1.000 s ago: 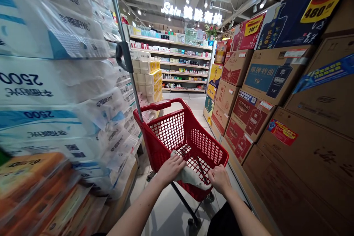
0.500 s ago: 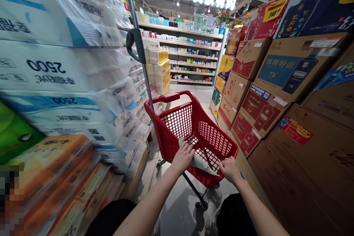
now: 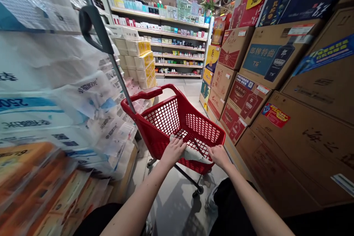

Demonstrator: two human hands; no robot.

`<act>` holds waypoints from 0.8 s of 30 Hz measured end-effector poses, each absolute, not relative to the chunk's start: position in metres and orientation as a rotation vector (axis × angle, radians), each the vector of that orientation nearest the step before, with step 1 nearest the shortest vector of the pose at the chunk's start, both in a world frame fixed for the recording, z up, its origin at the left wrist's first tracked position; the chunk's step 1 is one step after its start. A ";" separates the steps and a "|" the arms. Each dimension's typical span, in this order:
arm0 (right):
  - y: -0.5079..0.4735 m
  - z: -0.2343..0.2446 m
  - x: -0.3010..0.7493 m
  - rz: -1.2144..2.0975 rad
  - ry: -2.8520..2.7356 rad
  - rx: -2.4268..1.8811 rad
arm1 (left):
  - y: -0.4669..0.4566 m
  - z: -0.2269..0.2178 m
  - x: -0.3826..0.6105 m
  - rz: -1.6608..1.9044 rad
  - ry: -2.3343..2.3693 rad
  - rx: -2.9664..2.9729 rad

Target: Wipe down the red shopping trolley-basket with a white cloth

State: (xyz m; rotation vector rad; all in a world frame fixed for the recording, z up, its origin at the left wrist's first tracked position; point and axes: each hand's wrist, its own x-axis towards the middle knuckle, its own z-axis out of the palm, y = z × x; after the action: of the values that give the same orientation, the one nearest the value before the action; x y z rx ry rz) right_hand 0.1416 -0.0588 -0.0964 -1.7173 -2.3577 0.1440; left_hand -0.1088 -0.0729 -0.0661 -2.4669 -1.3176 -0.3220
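Note:
A red plastic shopping cart (image 3: 206,129) with a lattice basket stands in front of me. Along its near rim lies a pale, crumpled cloth (image 3: 195,155). My left hand (image 3: 174,150) is closed over this cloth and the rim, back of the hand up. At the near right corner, my right hand (image 3: 219,155) has its fingers curled round the rim, close to the cloth's end. Inside, the visible part of the basket shows only its lattice and a dark strap. A grey pole with a dark looped grip (image 3: 95,29) rises at the cart's left, slanting.
Wrapped paper packs (image 3: 55,96) are stacked high on the left, with orange packs (image 3: 30,177) nearer. Cardboard cartons (image 3: 272,59) form a wall on the right. Shelves (image 3: 177,37) of small goods cross the far end, beyond a tiled aisle floor (image 3: 188,88).
The cart, shelves and cartons have shifted left in view, and the far shelves look slightly nearer. Both hands keep their places on the cart's rim. The green pack at left has left the view.

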 end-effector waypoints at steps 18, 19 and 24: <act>-0.072 -0.091 0.146 0.214 -2.359 -1.698 | -0.068 -0.053 -0.154 -0.345 -1.312 -2.445; -0.073 -0.091 0.146 0.213 -2.366 -1.691 | -0.067 -0.051 -0.163 -0.342 -1.331 -2.413; -0.076 -0.091 0.144 0.231 -2.369 -1.709 | -0.074 -0.045 -0.171 -0.349 -1.408 -2.332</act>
State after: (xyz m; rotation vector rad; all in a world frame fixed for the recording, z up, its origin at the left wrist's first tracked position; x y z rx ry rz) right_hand 0.1436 -0.0761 -0.0910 -1.7089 -2.3690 0.2310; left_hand -0.1713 -0.0743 -0.0455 -2.3323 -1.4083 -0.3492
